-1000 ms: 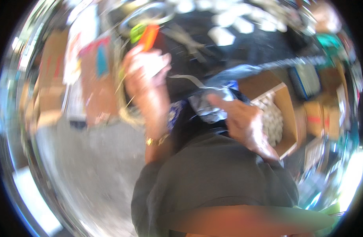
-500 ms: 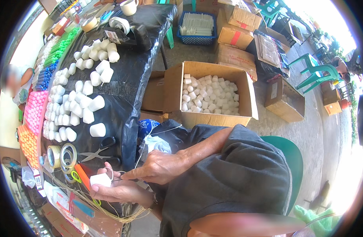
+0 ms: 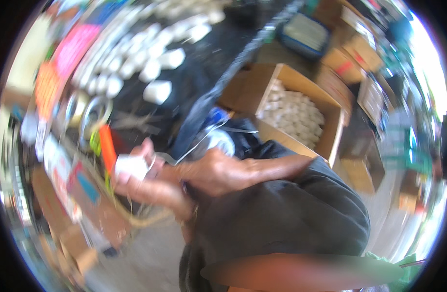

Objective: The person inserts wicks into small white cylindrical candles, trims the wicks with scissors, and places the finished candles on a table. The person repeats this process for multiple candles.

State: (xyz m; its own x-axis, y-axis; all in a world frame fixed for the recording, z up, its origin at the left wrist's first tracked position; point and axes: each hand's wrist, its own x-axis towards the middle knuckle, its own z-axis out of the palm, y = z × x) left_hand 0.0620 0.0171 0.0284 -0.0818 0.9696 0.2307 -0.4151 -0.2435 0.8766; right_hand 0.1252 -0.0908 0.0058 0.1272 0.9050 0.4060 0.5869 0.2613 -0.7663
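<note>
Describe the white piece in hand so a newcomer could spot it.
Start at the black-covered table and drop toward the picture's lower left to the left hand. The white piece sits there, beside an orange strip's lower end. Unlike the loose white pieces on the table, it is gripped.

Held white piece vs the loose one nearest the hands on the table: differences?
- Support: the held piece is gripped in the left hand; the table piece rests on the black table.
- Visibility: the held piece is partly covered by that hand; the table piece is uncovered.
- Neighbours: the held piece is beside an orange object; the table piece is near other white pieces.

Shared: both white and stubby.
</note>
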